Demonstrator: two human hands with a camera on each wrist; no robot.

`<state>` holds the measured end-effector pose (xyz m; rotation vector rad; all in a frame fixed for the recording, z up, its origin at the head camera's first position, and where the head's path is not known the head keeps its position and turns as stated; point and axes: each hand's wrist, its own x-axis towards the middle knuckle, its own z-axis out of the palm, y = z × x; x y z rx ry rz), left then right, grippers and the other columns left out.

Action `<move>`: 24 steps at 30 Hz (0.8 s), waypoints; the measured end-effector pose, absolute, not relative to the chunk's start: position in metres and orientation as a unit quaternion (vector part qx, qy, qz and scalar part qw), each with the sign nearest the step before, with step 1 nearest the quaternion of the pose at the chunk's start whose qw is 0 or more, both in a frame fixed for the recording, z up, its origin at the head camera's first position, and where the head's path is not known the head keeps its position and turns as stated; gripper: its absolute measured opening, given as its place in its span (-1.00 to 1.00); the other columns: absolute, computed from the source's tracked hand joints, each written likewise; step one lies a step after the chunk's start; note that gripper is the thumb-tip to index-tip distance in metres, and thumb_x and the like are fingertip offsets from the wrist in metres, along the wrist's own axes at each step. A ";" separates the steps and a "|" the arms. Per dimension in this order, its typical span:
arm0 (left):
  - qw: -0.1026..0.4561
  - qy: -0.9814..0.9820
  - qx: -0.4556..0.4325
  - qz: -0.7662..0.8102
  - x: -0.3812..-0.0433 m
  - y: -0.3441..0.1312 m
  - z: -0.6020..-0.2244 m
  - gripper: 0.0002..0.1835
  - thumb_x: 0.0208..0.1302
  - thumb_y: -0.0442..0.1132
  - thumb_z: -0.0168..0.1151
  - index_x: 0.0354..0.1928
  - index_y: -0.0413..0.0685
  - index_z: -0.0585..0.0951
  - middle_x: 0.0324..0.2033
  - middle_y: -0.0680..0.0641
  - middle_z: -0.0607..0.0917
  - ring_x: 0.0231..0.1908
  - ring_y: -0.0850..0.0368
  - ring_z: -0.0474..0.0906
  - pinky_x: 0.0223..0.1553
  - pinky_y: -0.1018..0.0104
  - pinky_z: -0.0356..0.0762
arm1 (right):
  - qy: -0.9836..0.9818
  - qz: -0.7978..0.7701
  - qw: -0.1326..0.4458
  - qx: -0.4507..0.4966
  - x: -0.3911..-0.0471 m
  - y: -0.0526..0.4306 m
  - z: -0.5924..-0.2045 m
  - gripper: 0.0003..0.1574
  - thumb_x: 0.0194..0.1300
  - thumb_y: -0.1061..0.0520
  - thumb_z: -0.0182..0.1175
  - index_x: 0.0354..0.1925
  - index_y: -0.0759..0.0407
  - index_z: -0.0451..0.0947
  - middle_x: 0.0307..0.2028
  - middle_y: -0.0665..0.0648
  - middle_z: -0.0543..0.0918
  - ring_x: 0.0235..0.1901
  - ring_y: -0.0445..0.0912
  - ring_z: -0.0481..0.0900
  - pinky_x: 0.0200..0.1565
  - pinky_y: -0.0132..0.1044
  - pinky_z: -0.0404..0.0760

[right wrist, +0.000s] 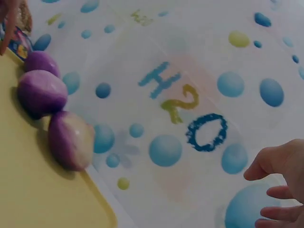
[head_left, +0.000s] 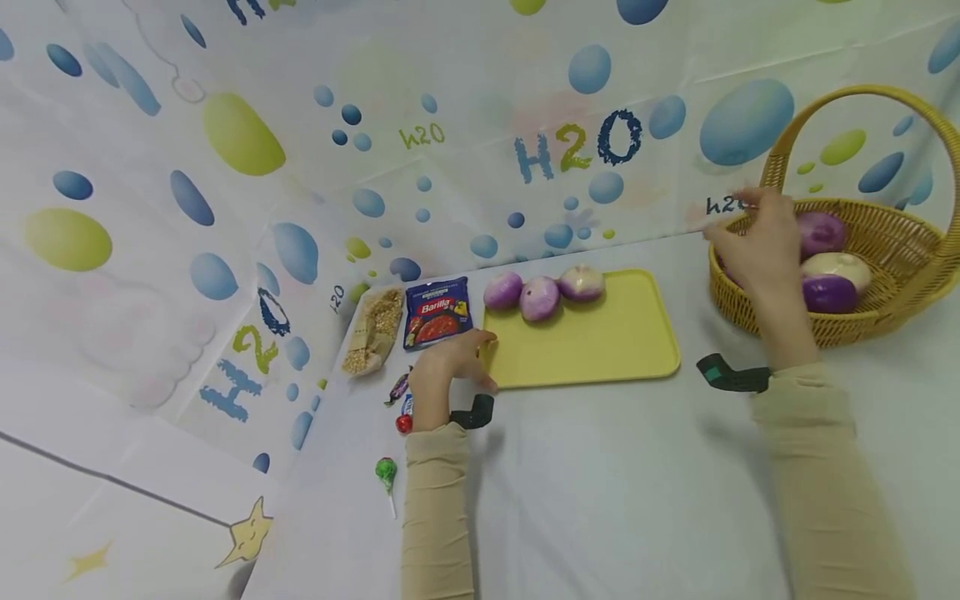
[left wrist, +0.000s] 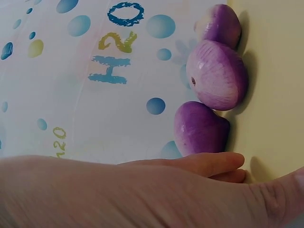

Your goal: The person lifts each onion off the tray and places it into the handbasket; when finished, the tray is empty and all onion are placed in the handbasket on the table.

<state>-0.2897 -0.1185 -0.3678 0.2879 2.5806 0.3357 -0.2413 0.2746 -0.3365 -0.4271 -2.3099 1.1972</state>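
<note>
Three purple-and-white onions point(head_left: 540, 298) lie in a row along the back left of a yellow tray point(head_left: 600, 350). My left hand point(head_left: 447, 367) is at the tray's left edge, thumb and fingers spread apart; whether it touches the rim cannot be told. In the left wrist view its fingers point(left wrist: 213, 163) lie beside the nearest onion point(left wrist: 202, 129). My right hand point(head_left: 765, 246) hovers over the left side of a wicker basket point(head_left: 885, 321), holding nothing, its fingers apart in the right wrist view. Several more onions point(head_left: 828, 293) sit in the basket, partly hidden by that hand.
Left of the tray lie a blue Barilla pouch point(head_left: 437, 312) and a bag of yellowish grains point(head_left: 375, 329). Wrapped candies point(head_left: 399, 387) and a green lollipop point(head_left: 386, 473) are nearer me. A printed cloth point(head_left: 480, 167) rises behind the table. The basket's tall handle point(head_left: 892, 93) arches upward.
</note>
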 end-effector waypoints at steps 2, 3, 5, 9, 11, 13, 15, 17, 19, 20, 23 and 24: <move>0.260 0.952 0.101 0.126 -0.289 -0.123 -0.368 -0.06 -0.12 -0.02 0.54 0.37 0.36 0.28 0.31 0.02 0.34 0.27 -0.04 0.22 0.19 -0.23 0.19 | -0.863 0.432 0.238 -0.109 -0.254 0.251 -0.345 -0.23 0.19 0.02 0.16 0.30 0.24 0.22 0.25 0.32 0.26 0.21 0.17 0.25 0.20 0.07 0.28; 0.262 0.951 0.096 0.130 -0.289 -0.125 -0.368 -0.06 -0.12 -0.02 0.54 0.37 0.37 0.28 0.31 0.03 0.34 0.27 -0.04 0.22 0.18 -0.24 0.19 | -0.869 0.429 0.228 -0.089 -0.259 0.239 -0.349 -0.23 0.19 0.03 0.17 0.31 0.25 0.21 0.24 0.33 0.26 0.21 0.19 0.26 0.19 0.10 0.29; 0.264 0.951 0.088 0.138 -0.289 -0.128 -0.369 -0.06 -0.12 -0.01 0.54 0.36 0.39 0.29 0.31 0.04 0.34 0.27 -0.05 0.21 0.17 -0.26 0.19 | -0.880 0.428 0.201 -0.050 -0.269 0.218 -0.360 -0.20 0.20 0.02 0.18 0.31 0.29 0.19 0.23 0.36 0.24 0.20 0.23 0.25 0.18 0.14 0.28; 0.264 0.950 0.079 0.148 -0.288 -0.128 -0.368 -0.08 -0.14 -0.01 0.55 0.34 0.42 0.31 0.31 0.08 0.33 0.27 -0.06 0.21 0.15 -0.29 0.19 | -0.897 0.421 0.133 0.004 -0.281 0.185 -0.383 -0.11 0.21 -0.02 0.21 0.35 0.29 0.10 0.25 0.40 0.17 0.21 0.27 0.22 0.21 0.17 0.24; 0.261 0.951 0.080 0.145 -0.289 -0.126 -0.368 -0.07 -0.15 -0.01 0.55 0.34 0.44 0.31 0.31 0.10 0.33 0.27 -0.05 0.20 0.14 -0.29 0.20 | -0.900 0.420 0.117 0.022 -0.285 0.175 -0.393 -0.09 0.20 -0.01 0.23 0.35 0.31 0.08 0.24 0.42 0.16 0.20 0.30 0.21 0.21 0.18 0.22; 0.258 0.952 0.085 0.138 -0.289 -0.125 -0.368 -0.07 -0.15 0.00 0.55 0.34 0.44 0.30 0.31 0.11 0.33 0.27 -0.04 0.22 0.14 -0.28 0.21 | -0.902 0.419 0.104 0.028 -0.290 0.168 -0.400 -0.05 0.18 -0.01 0.25 0.36 0.31 0.06 0.24 0.44 0.14 0.19 0.33 0.21 0.20 0.20 0.23; 0.257 0.953 0.093 0.131 -0.289 -0.124 -0.368 -0.07 -0.15 0.00 0.55 0.34 0.42 0.31 0.31 0.11 0.33 0.26 -0.02 0.23 0.16 -0.24 0.22 | -0.903 0.418 0.093 0.030 -0.297 0.162 -0.408 -0.02 0.16 -0.01 0.27 0.36 0.32 0.05 0.24 0.47 0.13 0.18 0.35 0.20 0.16 0.22 0.26; 0.255 0.953 0.101 0.129 -0.289 -0.123 -0.371 -0.07 -0.15 -0.02 0.56 0.34 0.39 0.32 0.30 0.12 0.34 0.26 0.01 0.24 0.18 -0.18 0.24 | -0.908 0.410 0.083 0.029 -0.304 0.158 -0.414 0.00 0.13 -0.02 0.30 0.36 0.32 0.05 0.23 0.49 0.12 0.16 0.36 0.21 0.11 0.22 0.31; 0.253 0.953 0.109 0.125 -0.289 -0.123 -0.371 -0.08 -0.15 -0.02 0.56 0.33 0.36 0.33 0.30 0.13 0.35 0.26 0.04 0.25 0.20 -0.11 0.25 | -0.910 0.405 0.081 0.023 -0.311 0.155 -0.419 -0.01 0.10 -0.01 0.33 0.34 0.32 0.09 0.21 0.48 0.15 0.11 0.34 0.26 0.04 0.22 0.37; 0.250 0.954 0.110 0.122 -0.289 -0.123 -0.370 -0.09 -0.15 -0.02 0.56 0.33 0.36 0.34 0.29 0.14 0.36 0.26 0.05 0.26 0.20 -0.09 0.25 | -0.912 0.402 0.083 0.019 -0.314 0.153 -0.421 -0.02 0.08 -0.01 0.34 0.32 0.33 0.12 0.19 0.48 0.17 0.08 0.32 0.28 0.01 0.22 0.39; 0.239 0.958 0.113 0.116 -0.288 -0.124 -0.368 -0.09 -0.16 -0.03 0.56 0.33 0.34 0.34 0.29 0.15 0.36 0.25 0.06 0.28 0.20 -0.06 0.27 | -0.912 0.401 0.092 0.007 -0.318 0.150 -0.421 -0.07 0.05 -0.01 0.35 0.27 0.31 0.18 0.15 0.44 0.23 0.00 0.27 0.33 -0.07 0.19 0.43; 0.235 0.959 0.113 0.114 -0.288 -0.126 -0.367 -0.09 -0.16 -0.03 0.56 0.33 0.33 0.34 0.29 0.15 0.37 0.24 0.05 0.28 0.20 -0.05 0.27 | -0.911 0.401 0.094 0.007 -0.319 0.148 -0.421 -0.08 0.05 -0.02 0.36 0.26 0.30 0.20 0.13 0.43 0.24 -0.02 0.26 0.35 -0.08 0.18 0.43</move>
